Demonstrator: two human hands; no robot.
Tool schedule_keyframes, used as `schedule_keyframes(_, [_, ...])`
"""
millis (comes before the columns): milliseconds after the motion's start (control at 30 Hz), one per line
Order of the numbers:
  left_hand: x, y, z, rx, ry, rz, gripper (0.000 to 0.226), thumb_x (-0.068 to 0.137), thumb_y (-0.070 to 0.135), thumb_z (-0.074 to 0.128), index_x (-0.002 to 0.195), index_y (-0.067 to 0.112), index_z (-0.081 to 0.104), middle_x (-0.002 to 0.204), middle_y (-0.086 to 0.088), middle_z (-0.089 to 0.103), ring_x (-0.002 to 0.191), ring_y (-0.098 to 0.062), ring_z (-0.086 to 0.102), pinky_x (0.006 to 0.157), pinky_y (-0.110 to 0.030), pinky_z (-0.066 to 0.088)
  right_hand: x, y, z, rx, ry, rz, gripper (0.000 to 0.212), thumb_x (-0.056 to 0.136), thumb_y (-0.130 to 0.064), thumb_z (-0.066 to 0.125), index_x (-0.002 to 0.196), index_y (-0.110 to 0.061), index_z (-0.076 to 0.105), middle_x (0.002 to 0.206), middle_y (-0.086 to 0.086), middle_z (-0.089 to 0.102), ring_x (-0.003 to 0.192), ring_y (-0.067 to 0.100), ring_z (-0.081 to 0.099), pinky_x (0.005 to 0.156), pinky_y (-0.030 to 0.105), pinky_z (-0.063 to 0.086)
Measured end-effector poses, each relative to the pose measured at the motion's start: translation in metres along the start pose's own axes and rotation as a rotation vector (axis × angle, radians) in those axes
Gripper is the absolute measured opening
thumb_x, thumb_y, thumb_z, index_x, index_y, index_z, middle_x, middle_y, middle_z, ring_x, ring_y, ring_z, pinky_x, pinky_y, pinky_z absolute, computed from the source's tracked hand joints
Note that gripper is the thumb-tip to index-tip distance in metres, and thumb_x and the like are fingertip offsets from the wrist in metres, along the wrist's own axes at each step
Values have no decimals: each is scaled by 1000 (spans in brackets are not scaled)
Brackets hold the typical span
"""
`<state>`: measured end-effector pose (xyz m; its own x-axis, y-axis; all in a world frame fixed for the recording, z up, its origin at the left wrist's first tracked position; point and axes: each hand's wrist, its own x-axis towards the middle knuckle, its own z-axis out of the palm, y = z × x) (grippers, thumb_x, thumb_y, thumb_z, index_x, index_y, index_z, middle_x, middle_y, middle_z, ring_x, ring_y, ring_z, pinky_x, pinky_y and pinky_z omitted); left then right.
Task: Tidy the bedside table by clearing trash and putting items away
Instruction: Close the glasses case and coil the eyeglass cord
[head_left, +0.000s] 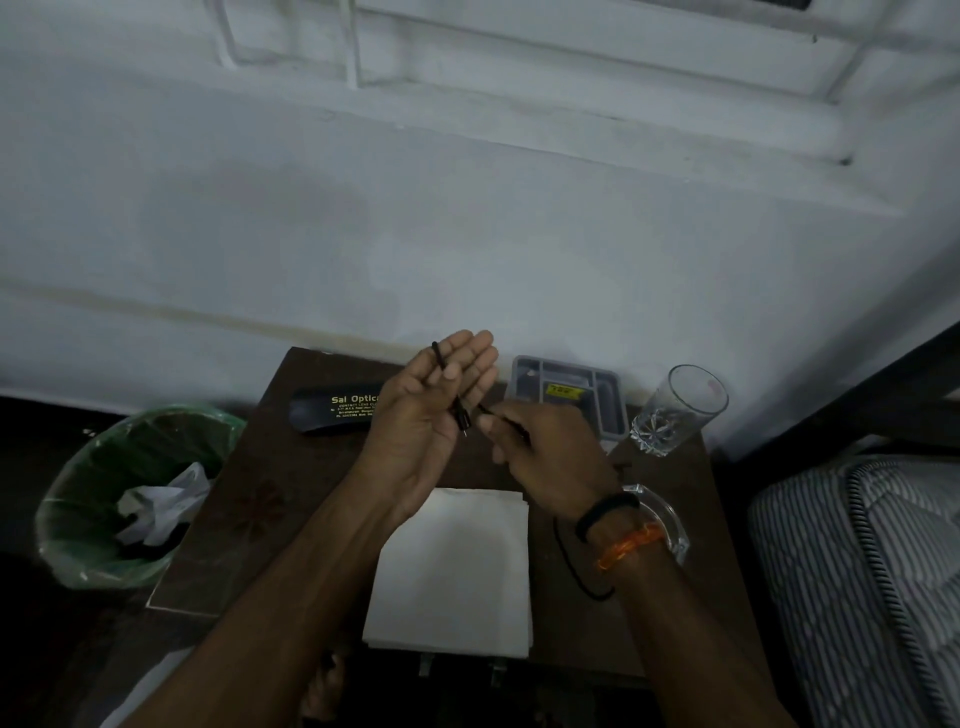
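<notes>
A thin black cable (563, 558) with a small plug runs across my left hand (434, 415), looped over the fingers, thumb pressing it against the palm. My right hand (540, 457) pinches the same cable just right of the plug; the rest trails under my right wrist down onto the dark brown bedside table (249, 499). Both hands hover above the table's middle. On the table lie a black spectacle case (332, 410) with yellow print, a grey compartment tray (571, 395), a drinking glass (675, 410) and a folded white cloth (452, 566).
A bin lined with a green bag (130, 493) holding crumpled paper stands left of the table. A clear glass ashtray (665, 519) sits under my right wrist. A striped mattress (857, 571) lies at the right. A white wall rises behind.
</notes>
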<state>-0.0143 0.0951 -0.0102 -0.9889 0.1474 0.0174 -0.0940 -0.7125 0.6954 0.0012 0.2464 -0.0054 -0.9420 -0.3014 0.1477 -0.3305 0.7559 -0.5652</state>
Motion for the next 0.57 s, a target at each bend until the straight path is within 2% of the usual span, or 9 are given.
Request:
schedule_keyframes(100, [0, 0, -1, 160, 22, 65, 43, 98, 0, 44, 141, 1, 44, 139, -13, 57, 128, -24, 56, 111, -39, 41, -1, -1, -2, -95, 27, -28, 20, 96, -31, 53, 80, -24, 62, 71, -4, 67, 64, 13, 60, 62, 38, 51])
schedule_keyframes(200, [-2, -1, -4, 449, 7, 100, 43, 99, 6, 49, 142, 6, 46, 137, -6, 60, 127, -17, 57, 112, -38, 41, -4, -1, -10, -127, 104, -78, 12, 91, -26, 57, 81, -24, 64, 74, -7, 67, 69, 12, 59, 63, 38, 51])
schedule_keyframes(300, [-4, -2, -6, 678, -37, 92, 39, 100, 10, 49, 139, 10, 51, 131, 0, 64, 124, -11, 58, 110, -34, 43, -6, -3, -22, -113, 228, -160, 8, 90, -20, 59, 85, -21, 65, 81, -6, 67, 77, 13, 59, 70, 30, 48])
schedule_keyframes(367, [-6, -3, -3, 741, -107, 93, 34, 101, 10, 48, 133, 17, 57, 125, 7, 68, 121, -6, 60, 106, -26, 45, -6, -3, -25, -117, 303, -202, 8, 90, -14, 60, 89, -18, 67, 86, -4, 68, 83, 13, 59, 74, 26, 44])
schedule_keyframes(500, [-12, -8, -2, 945, -285, 87, 30, 103, 18, 44, 125, 31, 61, 118, 21, 68, 116, -1, 60, 100, -19, 46, -4, 0, -29, -155, 388, -244, 6, 91, -12, 61, 88, -13, 67, 85, -1, 64, 81, 16, 54, 72, 33, 45])
schedule_keyframes(567, [-12, -9, -3, 946, -343, 72, 29, 104, 18, 41, 124, 21, 62, 114, 9, 71, 110, -9, 64, 97, -26, 48, -5, 3, -33, -142, 420, -244, 4, 91, -15, 64, 89, -14, 68, 84, -1, 62, 80, 16, 55, 70, 32, 46])
